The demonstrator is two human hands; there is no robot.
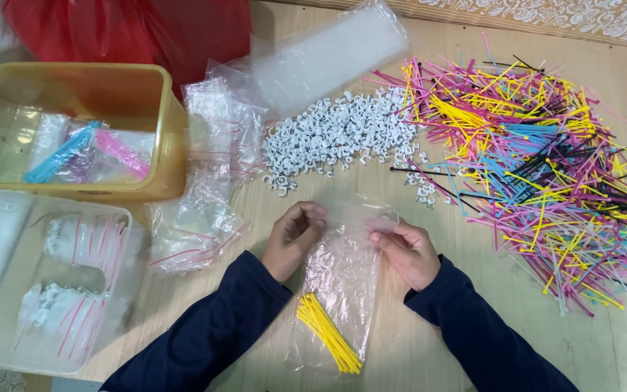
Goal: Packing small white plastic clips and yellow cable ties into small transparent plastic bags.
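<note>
Both my hands grip the top edge of a clear plastic bag [342, 276] lying on the wooden table [415, 348]. My left hand [293, 236] pinches its left corner, my right hand [408, 250] its right corner. A bundle of yellow cable ties [328, 332] lies inside the bag near its bottom. Just beyond my hands is a heap of small white cable clips [339, 134]. A wide pile of mixed coloured cable ties [546, 167] covers the table to the right.
A stack of empty clear bags [208, 181] lies left of the clips. A yellow tub [161, 156] holds filled bags at far left. Below it a clear bin [128, 290] holds bagged white clips. A red bag [132, 29] sits at the back.
</note>
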